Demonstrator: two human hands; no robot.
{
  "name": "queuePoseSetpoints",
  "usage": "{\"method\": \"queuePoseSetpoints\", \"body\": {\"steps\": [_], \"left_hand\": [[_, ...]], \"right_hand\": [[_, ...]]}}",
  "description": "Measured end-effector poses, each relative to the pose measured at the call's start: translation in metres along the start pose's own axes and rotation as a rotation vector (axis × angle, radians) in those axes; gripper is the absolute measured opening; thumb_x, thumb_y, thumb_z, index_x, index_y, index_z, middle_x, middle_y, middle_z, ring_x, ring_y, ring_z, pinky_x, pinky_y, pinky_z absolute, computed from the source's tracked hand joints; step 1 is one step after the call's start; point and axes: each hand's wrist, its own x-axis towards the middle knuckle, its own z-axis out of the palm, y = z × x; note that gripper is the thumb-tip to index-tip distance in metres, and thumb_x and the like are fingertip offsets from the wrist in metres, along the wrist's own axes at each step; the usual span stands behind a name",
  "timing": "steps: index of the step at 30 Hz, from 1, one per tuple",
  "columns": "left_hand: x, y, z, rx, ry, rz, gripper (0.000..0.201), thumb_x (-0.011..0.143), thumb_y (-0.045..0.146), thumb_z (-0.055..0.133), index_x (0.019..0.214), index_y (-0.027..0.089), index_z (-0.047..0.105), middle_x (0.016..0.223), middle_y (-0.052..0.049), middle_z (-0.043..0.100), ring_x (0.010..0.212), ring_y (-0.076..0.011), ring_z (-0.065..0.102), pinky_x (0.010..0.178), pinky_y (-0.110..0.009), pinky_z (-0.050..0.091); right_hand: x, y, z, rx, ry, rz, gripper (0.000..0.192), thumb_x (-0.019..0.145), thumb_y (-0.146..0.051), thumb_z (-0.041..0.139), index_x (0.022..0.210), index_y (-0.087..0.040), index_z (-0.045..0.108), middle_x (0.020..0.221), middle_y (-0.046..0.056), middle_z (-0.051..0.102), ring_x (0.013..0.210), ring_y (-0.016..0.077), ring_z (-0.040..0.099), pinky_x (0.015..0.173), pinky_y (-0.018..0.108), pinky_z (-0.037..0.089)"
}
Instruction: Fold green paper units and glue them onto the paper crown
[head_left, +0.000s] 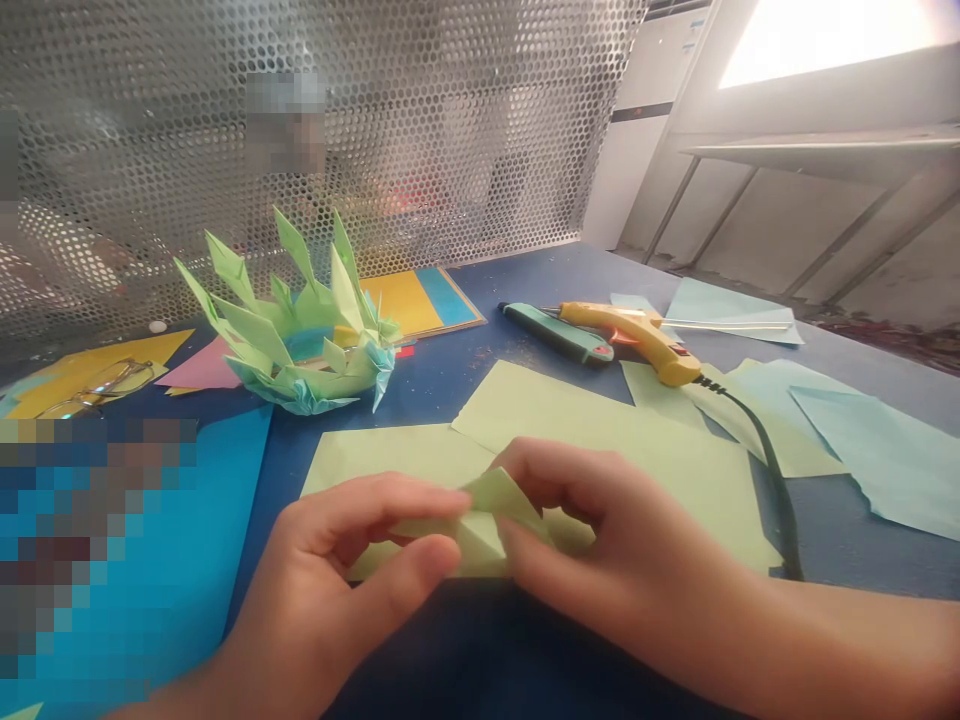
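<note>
Left hand (337,570) and right hand (600,540) both pinch one folded light-green paper piece (487,525), fingers closed on it, thumbs and forefingers meeting at centre low over the blue table (450,370). Light-green sheets (600,430) lie under it. At 11 o'clock stands a spiky green paper crown (300,335). At 1 o'clock, a yellow glue gun (637,340) beside a teal utility knife (559,333). Pale blue sheets (885,450) at 3 o'clock.

On the worktop (525,290), the folded paper piece (491,520) lies at six o'clock. The paper crown (300,340) sits at ten o'clock, the glue gun (637,335) at two.
</note>
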Motion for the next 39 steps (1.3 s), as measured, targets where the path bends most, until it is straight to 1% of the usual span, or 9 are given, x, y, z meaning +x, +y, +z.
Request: {"method": "queuePoseSetpoints", "body": {"steps": [4, 7, 11, 13, 16, 20, 27, 33, 39], "left_hand": [[0.002, -0.001, -0.003, -0.002, -0.074, -0.040, 0.010, 0.067, 0.021, 0.083, 0.059, 0.026, 0.079, 0.068, 0.003, 0.079, 0.068, -0.0148, 0.072, 0.067, -0.017, 0.056], [0.003, -0.001, -0.003, 0.009, -0.108, -0.071, 0.012, 0.066, 0.021, 0.084, 0.059, 0.023, 0.075, 0.067, 0.002, 0.077, 0.067, -0.0154, 0.071, 0.066, -0.020, 0.055], [0.002, 0.000, 0.001, -0.046, -0.040, -0.131, 0.021, 0.065, 0.018, 0.084, 0.070, 0.025, 0.064, 0.064, 0.008, 0.074, 0.060, -0.0111, 0.068, 0.054, -0.014, 0.051], [0.003, 0.001, 0.002, -0.123, -0.033, -0.163, 0.029, 0.065, 0.017, 0.085, 0.078, 0.026, 0.061, 0.064, 0.010, 0.073, 0.060, -0.0094, 0.069, 0.055, -0.012, 0.051], [0.006, -0.001, 0.000, -0.153, -0.019, -0.184, 0.028, 0.065, 0.017, 0.087, 0.085, 0.025, 0.069, 0.067, 0.009, 0.075, 0.065, -0.0092, 0.070, 0.061, -0.012, 0.054], [0.013, -0.007, -0.006, -0.142, -0.066, -0.202, 0.017, 0.063, 0.020, 0.090, 0.072, 0.021, 0.077, 0.070, 0.004, 0.079, 0.068, -0.0118, 0.071, 0.063, -0.013, 0.056], [0.016, -0.007, -0.005, -0.110, -0.113, -0.190, 0.013, 0.063, 0.022, 0.089, 0.061, 0.019, 0.076, 0.063, 0.002, 0.075, 0.063, -0.0119, 0.066, 0.059, -0.015, 0.054], [0.014, -0.009, -0.005, -0.030, -0.107, -0.181, 0.019, 0.064, 0.024, 0.089, 0.055, 0.019, 0.072, 0.057, 0.004, 0.069, 0.057, -0.0092, 0.058, 0.054, -0.013, 0.048], [0.015, -0.010, -0.005, -0.143, -0.145, -0.202, 0.016, 0.064, 0.021, 0.090, 0.057, 0.020, 0.075, 0.057, 0.006, 0.071, 0.056, -0.0076, 0.062, 0.055, -0.010, 0.050]], "right_hand": [[-0.003, 0.002, 0.002, -0.091, -0.035, -0.068, 0.013, 0.073, -0.011, 0.058, 0.066, -0.021, 0.054, 0.055, -0.008, 0.051, 0.050, 0.0069, 0.042, 0.048, 0.017, 0.037], [-0.004, 0.002, 0.003, -0.097, -0.050, -0.086, 0.013, 0.074, -0.012, 0.059, 0.067, -0.022, 0.054, 0.056, -0.008, 0.052, 0.049, 0.0067, 0.042, 0.048, 0.016, 0.038], [-0.003, -0.002, 0.001, -0.111, -0.045, -0.102, 0.013, 0.079, -0.019, 0.059, 0.068, -0.022, 0.054, 0.057, -0.006, 0.056, 0.051, 0.0085, 0.046, 0.049, 0.018, 0.041], [-0.002, -0.001, 0.000, -0.128, -0.039, -0.100, 0.011, 0.081, -0.020, 0.058, 0.070, -0.022, 0.057, 0.059, -0.005, 0.059, 0.052, 0.0094, 0.049, 0.051, 0.019, 0.043], [-0.001, 0.002, -0.001, -0.132, -0.042, -0.084, 0.012, 0.087, -0.022, 0.059, 0.075, -0.022, 0.061, 0.063, -0.005, 0.063, 0.055, 0.0098, 0.053, 0.056, 0.019, 0.045], [0.000, 0.006, -0.002, -0.099, -0.063, -0.058, 0.013, 0.090, -0.026, 0.061, 0.079, -0.022, 0.066, 0.068, -0.004, 0.066, 0.060, 0.0107, 0.057, 0.060, 0.020, 0.045], [0.001, 0.003, -0.001, -0.089, -0.072, -0.041, 0.015, 0.086, -0.032, 0.069, 0.077, -0.020, 0.067, 0.067, -0.005, 0.067, 0.060, 0.0107, 0.056, 0.058, 0.020, 0.045], [-0.001, 0.005, 0.000, -0.111, -0.072, -0.013, 0.018, 0.088, -0.031, 0.065, 0.075, -0.019, 0.069, 0.064, -0.004, 0.067, 0.058, 0.0101, 0.055, 0.057, 0.018, 0.045], [0.002, 0.003, -0.001, -0.108, -0.053, -0.012, 0.021, 0.087, -0.025, 0.063, 0.066, -0.018, 0.066, 0.057, -0.005, 0.060, 0.054, 0.0089, 0.050, 0.051, 0.018, 0.040]]}}
